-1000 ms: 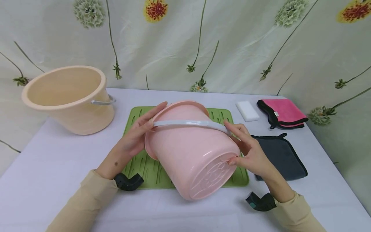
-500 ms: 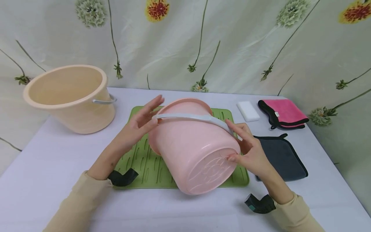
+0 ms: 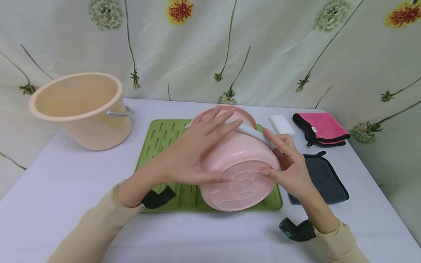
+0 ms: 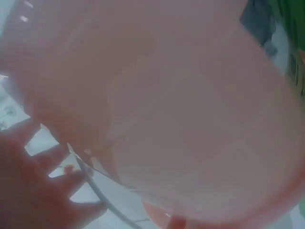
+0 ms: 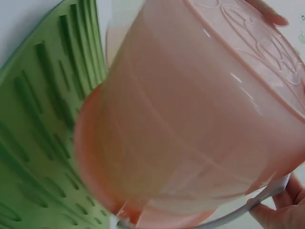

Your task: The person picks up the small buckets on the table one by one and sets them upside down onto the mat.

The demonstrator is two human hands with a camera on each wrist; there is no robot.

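A pink bucket (image 3: 243, 190) is tipped over above the green ridged mat, its flower-patterned base turned toward me and its mouth facing away. My right hand (image 3: 292, 170) grips it at the right of the base, thumb on the bottom, fingers by the pale grey handle (image 3: 253, 132). Spread and straight, the fingers of my left hand (image 3: 194, 157) lie across the bucket's left side, with the thumb against the base. In the left wrist view the bucket wall (image 4: 167, 95) fills most of the picture. The right wrist view shows the handle (image 5: 269, 191) beside the right fingers.
The green mat (image 3: 164, 138) lies on a white-covered table. A cream bucket (image 3: 98, 133) stands upright at the back left. On the right are a white sponge block (image 3: 281, 125), a folded pink cloth (image 3: 325, 126) and a dark grey cloth (image 3: 323, 179). A flowered curtain (image 3: 184, 58) hangs behind.
My left hand has left the rim and handle end and moved right, across the bucket's side to its base. The bucket has turned so its base faces me more. My right hand keeps its grip.
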